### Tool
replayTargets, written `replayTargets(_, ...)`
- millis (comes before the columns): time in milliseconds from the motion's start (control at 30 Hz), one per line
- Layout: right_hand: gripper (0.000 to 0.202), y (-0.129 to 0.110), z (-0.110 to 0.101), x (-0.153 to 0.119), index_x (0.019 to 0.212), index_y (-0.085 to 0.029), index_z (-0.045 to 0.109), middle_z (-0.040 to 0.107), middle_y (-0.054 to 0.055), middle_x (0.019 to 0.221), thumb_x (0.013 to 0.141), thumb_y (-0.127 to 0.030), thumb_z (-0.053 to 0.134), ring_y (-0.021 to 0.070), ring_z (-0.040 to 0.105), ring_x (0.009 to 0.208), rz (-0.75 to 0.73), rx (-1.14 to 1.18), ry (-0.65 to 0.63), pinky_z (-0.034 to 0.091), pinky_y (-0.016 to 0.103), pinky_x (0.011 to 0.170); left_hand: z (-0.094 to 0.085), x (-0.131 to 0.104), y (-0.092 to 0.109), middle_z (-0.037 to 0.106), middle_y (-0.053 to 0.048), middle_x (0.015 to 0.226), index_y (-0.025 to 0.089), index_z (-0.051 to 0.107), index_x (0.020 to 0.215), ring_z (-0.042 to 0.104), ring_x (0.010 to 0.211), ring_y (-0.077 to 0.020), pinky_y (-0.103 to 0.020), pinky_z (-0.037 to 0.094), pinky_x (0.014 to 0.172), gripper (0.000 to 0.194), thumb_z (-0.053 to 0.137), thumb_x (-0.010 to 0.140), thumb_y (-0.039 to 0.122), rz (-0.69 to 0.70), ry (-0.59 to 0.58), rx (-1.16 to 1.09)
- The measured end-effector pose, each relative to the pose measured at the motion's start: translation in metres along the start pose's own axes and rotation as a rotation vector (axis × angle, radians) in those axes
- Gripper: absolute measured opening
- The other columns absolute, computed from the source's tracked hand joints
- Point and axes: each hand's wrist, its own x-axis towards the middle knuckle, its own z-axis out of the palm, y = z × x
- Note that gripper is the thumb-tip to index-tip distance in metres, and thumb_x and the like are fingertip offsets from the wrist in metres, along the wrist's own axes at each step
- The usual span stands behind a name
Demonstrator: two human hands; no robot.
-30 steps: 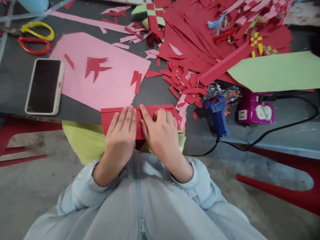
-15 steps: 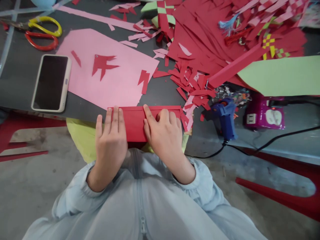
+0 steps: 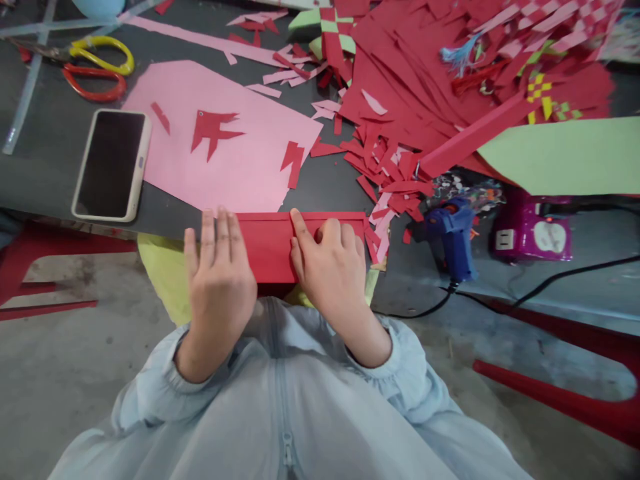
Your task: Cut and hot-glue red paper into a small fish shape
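Observation:
A red paper [image 3: 271, 252] with a narrow folded strip along its far edge lies at the table's near edge. My left hand [image 3: 220, 273] rests flat on its left end, fingers stretched out. On the right part of the paper lies my right hand [image 3: 331, 267], index finger pointing along the folded strip, thumb beside it and the other fingers bent. Just beyond is a pink sheet [image 3: 175, 160], bearing a red paper fish [image 3: 213, 128] and small red cut pieces [image 3: 295, 163].
At left are a phone [image 3: 111, 165] and scissors [image 3: 97, 67]. Red scraps [image 3: 385, 163] and stacked red sheets [image 3: 400, 80] fill the back right. A blue glue gun [image 3: 455, 240], its black cord, a purple box [image 3: 533, 230] and a green sheet [image 3: 565, 157] are at right.
My left hand has shifted slightly left on the red paper. My right hand keeps nearly the same place. The whole view has moved a little, so the table things appear farther right.

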Motion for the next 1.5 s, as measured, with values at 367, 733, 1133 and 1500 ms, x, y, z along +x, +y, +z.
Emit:
replayTargets(367,0.054,0.004,0.002,0.002,0.151,-0.033,0.046,0.054,0.010,0.098,0.103,-0.051,0.029,0.0229,0.039,0.086,-0.026,0.030,-0.033,0.035,0.037,0.077,0.025,0.025,0.012,0.040,-0.020,0.157,-0.001,0.039,0.150,0.036,0.149,-0.0274,-0.043,0.033,0.124,0.056,0.030,0.096,0.012,0.281,-0.168,-0.101)
replayTargets(733,0.056,-0.001,-0.004,0.000,0.153,-0.027,0.043,0.055,0.012,0.100,0.103,-0.048,0.031,0.0239,0.042,0.088,0.010,0.031,-0.077,0.039,0.039,0.078,0.021,0.026,0.010,0.034,-0.017,0.160,0.009,0.039,0.153,0.034,0.149,-0.0285,-0.047,0.035,0.122,0.053,0.032,0.101,0.014,0.240,-0.251,-0.067)
replayTargets(1133,0.054,0.003,-0.001,-0.005,0.152,-0.024,0.045,0.055,0.012,0.099,0.103,-0.044,0.033,0.0239,0.043,0.087,0.089,-0.013,-0.033,0.035,0.038,0.075,0.024,0.024,0.022,0.035,-0.021,0.157,0.006,0.042,0.151,0.032,0.148,-0.0313,-0.050,0.036,0.122,0.052,0.032,0.101,0.013,0.146,-0.226,-0.063)
replayTargets(1500,0.053,0.003,-0.002,-0.005,0.151,-0.022,0.046,0.054,0.010,0.097,0.103,-0.042,0.037,0.0230,0.044,0.087,0.113,-0.004,-0.024,0.034,0.036,0.075,0.016,0.015,0.004,0.038,-0.025,0.154,0.000,0.041,0.150,0.036,0.146,-0.0336,-0.048,0.040,0.119,0.053,0.030,0.098,0.008,0.054,-0.176,0.007)
